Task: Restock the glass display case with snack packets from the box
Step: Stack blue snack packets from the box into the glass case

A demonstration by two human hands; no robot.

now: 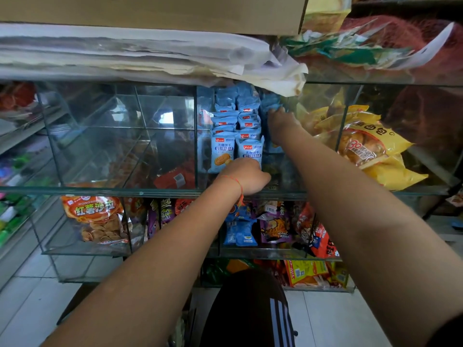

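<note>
I am pinching a blue snack packet (271, 102) with my right hand (281, 123) just above frame centre, sliding it beside the standing rows (236, 131) in the glass display case (125, 189); my left hand (246, 177), curled, is bracing the front packets, though whether it is gripping one I cannot tell; they are probably light, crinkly, slippery, crushable, so I am holding by the sealed top edge.

Upright pale-blue biscuit packets (236, 136) fill two rows in the glass display case's (125, 189) middle compartment; yellow bread bags (370, 149) lie in its right compartment; folded white paper sheets (125, 53) rest on top.
</note>
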